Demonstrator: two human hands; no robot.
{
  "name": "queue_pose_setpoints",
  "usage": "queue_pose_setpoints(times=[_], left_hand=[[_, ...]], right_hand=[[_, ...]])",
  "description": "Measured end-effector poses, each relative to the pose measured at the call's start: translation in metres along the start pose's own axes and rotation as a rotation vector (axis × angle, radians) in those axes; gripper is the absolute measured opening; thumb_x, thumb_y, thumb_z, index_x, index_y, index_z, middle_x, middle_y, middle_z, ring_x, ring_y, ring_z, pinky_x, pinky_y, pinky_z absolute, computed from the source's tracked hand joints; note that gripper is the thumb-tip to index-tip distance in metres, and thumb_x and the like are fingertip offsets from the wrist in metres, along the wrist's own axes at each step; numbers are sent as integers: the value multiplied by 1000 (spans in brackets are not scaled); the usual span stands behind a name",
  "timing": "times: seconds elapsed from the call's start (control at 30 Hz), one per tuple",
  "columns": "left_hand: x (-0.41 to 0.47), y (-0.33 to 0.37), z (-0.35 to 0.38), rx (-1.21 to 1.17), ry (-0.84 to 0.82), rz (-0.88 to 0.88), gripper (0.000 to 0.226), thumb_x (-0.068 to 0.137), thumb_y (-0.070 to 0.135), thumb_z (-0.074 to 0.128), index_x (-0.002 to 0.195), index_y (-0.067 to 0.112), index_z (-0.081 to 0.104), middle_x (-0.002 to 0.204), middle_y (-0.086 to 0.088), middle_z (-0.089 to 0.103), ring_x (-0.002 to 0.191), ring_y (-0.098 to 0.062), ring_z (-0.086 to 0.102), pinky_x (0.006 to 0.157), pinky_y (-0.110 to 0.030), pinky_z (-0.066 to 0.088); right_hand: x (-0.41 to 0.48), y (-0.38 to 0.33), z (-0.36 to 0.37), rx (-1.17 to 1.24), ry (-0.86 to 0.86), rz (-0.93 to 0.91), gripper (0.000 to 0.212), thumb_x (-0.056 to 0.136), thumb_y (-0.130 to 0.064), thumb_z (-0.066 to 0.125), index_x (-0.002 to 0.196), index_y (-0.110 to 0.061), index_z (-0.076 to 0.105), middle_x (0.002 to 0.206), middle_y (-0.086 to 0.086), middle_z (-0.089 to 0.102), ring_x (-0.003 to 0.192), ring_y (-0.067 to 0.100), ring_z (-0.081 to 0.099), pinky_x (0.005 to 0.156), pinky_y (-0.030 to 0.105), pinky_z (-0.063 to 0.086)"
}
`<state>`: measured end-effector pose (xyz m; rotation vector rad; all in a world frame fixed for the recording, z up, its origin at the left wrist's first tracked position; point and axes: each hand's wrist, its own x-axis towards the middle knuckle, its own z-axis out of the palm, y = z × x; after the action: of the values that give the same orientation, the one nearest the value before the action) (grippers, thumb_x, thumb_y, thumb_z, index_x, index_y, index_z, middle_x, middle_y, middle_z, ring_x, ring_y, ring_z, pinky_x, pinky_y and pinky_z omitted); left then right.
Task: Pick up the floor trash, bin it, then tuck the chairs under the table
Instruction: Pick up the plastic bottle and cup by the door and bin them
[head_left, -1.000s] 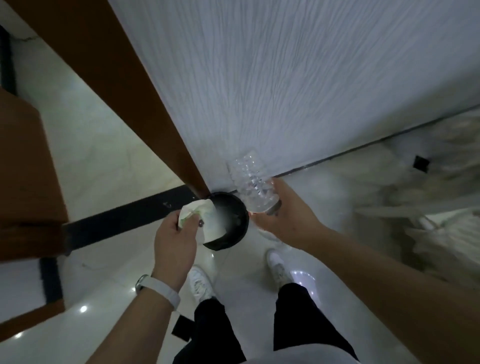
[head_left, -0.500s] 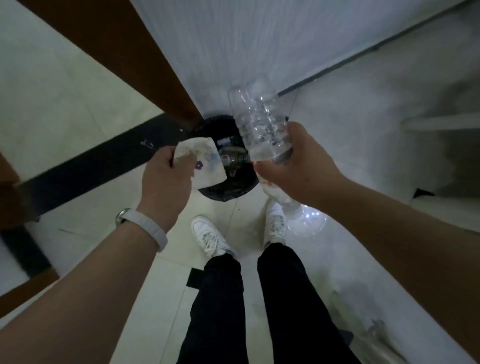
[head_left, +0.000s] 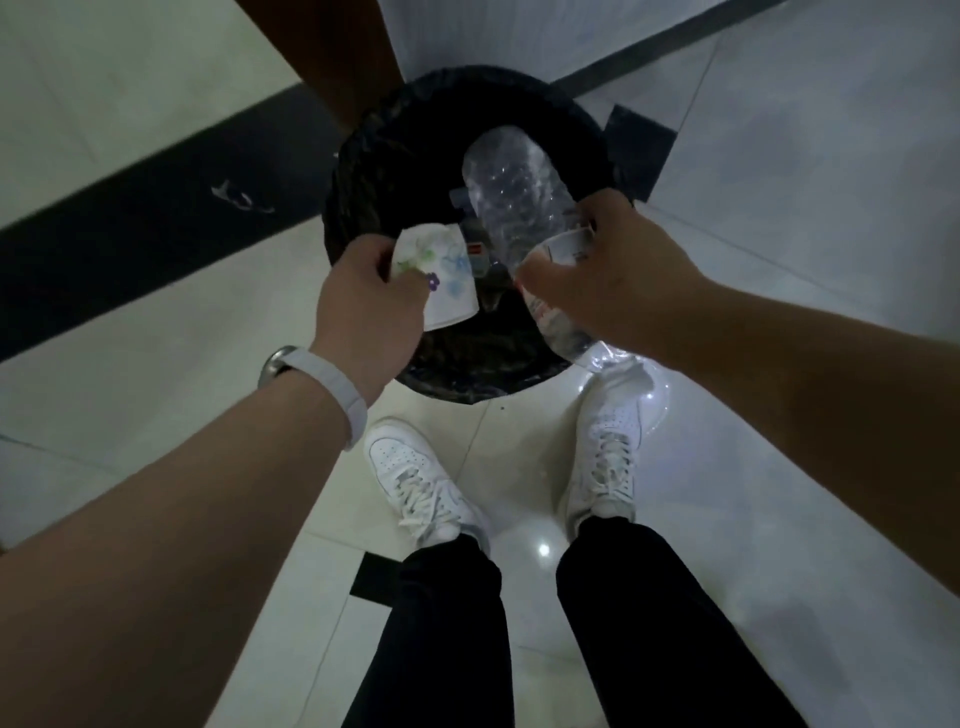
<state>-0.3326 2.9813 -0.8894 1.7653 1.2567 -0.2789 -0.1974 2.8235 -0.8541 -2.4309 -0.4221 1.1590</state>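
A round black bin (head_left: 363, 171) lined with a dark bag stands on the floor just in front of my feet. My left hand (head_left: 366, 304) pinches a white paper napkin (head_left: 447, 275) printed with flowers, held over the bin's near left rim. My right hand (head_left: 613, 280) grips a clear, empty plastic bottle (head_left: 514, 192) around its middle. The bottle's base points away from me, out over the bin's opening. Some other trash lies dimly inside the bin beneath the two items.
A brown wooden post (head_left: 337, 57) rises just behind the bin. A black floor strip (head_left: 130, 234) crosses the pale tiles on the left. My white shoes (head_left: 421, 488) stand close to the bin's near rim. Open tile floor lies to the right.
My view has dropped towards the bin, which now fills the upper middle. Both hands have come down over its opening, still holding the napkin and the bottle.
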Motion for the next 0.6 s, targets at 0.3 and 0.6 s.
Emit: queue_pose_setpoints(times=[0.3,0.6], left_hand=[[-9,-6,-6,-7,-163,21,25,88,30,63,111,38,56,98,25,59,89,8,56,62,4,36],[-53,43,-46,305,-167,315,38,93,34,57,130,27,55,117,11,57,100,-6,50,84,-20,34]], right_hand=[[31,-9,18,-166,15,-8,42,81,-48,58,113,-22,55,93,-2,60,82,20,51,70,31,39],[-45,-13,-34,-305,55,-101,37,87,-44,50,115,-21,56,107,2,56,93,25,56,73,36,48]])
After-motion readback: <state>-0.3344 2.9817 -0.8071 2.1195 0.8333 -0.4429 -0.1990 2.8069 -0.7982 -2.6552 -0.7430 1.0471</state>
